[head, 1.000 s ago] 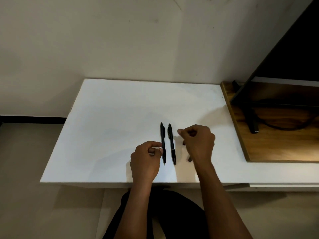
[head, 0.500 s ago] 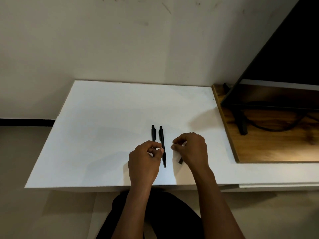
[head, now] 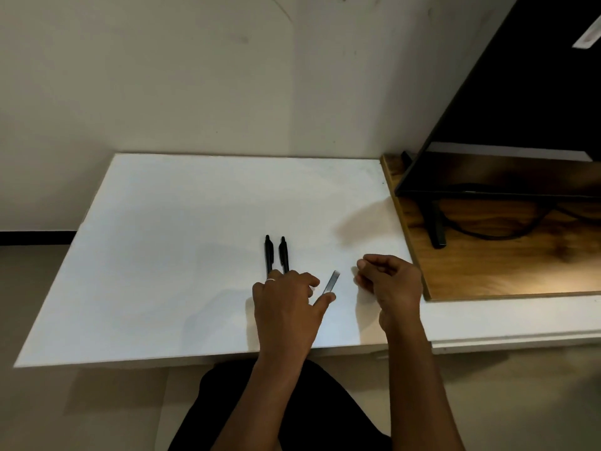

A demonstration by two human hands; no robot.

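Right hand [head: 390, 283] released the grey strip [head: 332, 282], grip curled, contents unclear; spread left hand [head: 286, 304] half-covers both pens [head: 284, 255].

- No word, number or brand can be read anywhere in view.
- The two slim black plastic pens [head: 268, 253] lie side by side on the white table [head: 162, 255]. Their barrels show no legible print.
- The small grey flat strip [head: 331, 281] just right of them is too small to show any marking.
- The pale slanted label [head: 587, 35] on the black screen [head: 536, 92] at the far right is blurred and unreadable.
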